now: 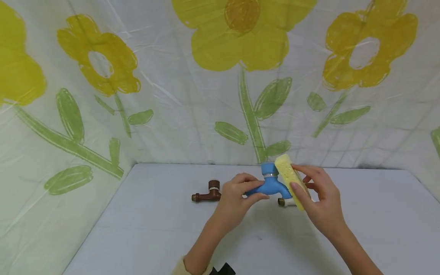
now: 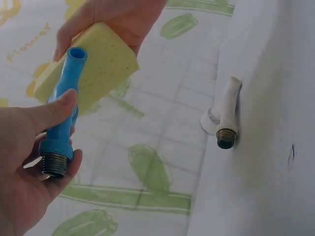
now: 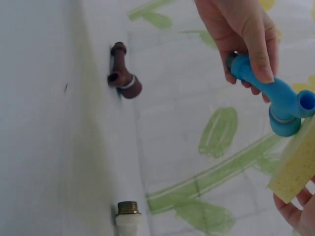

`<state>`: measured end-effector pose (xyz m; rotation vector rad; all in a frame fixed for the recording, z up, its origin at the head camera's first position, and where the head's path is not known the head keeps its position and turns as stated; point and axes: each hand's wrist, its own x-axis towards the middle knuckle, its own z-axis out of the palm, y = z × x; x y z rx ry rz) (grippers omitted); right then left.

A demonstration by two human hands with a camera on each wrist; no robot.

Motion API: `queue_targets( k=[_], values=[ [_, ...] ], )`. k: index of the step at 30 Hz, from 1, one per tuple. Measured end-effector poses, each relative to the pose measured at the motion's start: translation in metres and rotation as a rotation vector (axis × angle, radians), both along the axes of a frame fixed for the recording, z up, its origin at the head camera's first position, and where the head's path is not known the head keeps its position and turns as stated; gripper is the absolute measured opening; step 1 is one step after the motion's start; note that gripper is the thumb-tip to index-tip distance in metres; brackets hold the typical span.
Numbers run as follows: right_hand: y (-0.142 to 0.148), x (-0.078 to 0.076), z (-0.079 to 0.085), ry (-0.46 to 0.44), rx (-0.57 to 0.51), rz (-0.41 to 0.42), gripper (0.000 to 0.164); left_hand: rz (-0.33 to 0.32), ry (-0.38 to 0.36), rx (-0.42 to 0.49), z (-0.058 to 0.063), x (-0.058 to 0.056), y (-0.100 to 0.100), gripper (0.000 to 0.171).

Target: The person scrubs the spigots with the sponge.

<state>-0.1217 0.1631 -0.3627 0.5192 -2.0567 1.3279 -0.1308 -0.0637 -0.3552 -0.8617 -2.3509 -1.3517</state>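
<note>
A blue tap is held above the table by my left hand, whose thumb and fingers pinch it near the threaded inlet. That threaded end shows at the bottom of the tap in the left wrist view. My right hand grips a yellow sponge between thumb and fingers. The sponge stands upright against the spout side of the tap, close to its round blue knob. From the head view I cannot tell how firmly the two touch.
On the white table a brown tap lies left of my left hand. A white tap lies behind and below the sponge, partly hidden in the head view. A sheet with painted flowers hangs behind the table.
</note>
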Motion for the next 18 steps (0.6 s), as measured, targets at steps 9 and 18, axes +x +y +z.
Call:
queue_targets(
  k=[9,18],
  values=[
    [0.009,-0.003,0.003,0.078,-0.019,0.045,0.05,-0.143,0.05,-0.025,-0.001,0.005,0.007,0.03],
    [0.014,-0.007,0.005,0.138,-0.022,0.175,0.044,-0.09,0.047,-0.027,0.004,0.004,0.0,0.031]
  ],
)
